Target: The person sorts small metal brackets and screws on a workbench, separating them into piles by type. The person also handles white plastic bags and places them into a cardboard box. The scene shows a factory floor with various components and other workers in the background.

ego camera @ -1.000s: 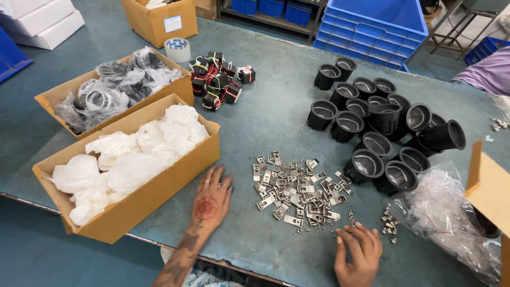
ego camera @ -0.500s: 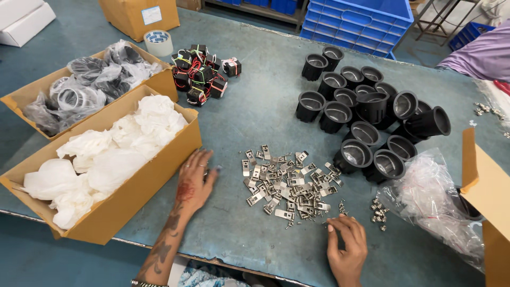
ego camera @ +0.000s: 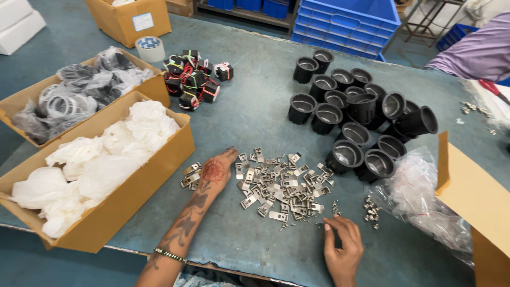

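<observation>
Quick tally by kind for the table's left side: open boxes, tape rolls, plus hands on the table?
Box of white bags: 1
Box of grey bagged parts: 1
Tape roll: 1
Hands, left hand and right hand: 2
Total: 5

A long brown cardboard box (ego camera: 133, 191) is sitting at the lower left of the frame, full of white plastic bags (ego camera: 101, 154). Just behind it, a second brown box (ego camera: 154, 87) is lying at the left, holding clear bags of dark rings (ego camera: 79, 98). A third brown box (ego camera: 127, 24) is standing at the top left, and a small white label (ego camera: 143, 22) with a blue edge is sticking on its front. White foam blocks (ego camera: 18, 24) are resting in the top left corner. A blue plastic crate (ego camera: 345, 26) is standing at the top middle. At the right edge, a brown box flap (ego camera: 473, 196) is poking in, with crinkly clear plastic bags (ego camera: 425, 196) lying beside it.
</observation>
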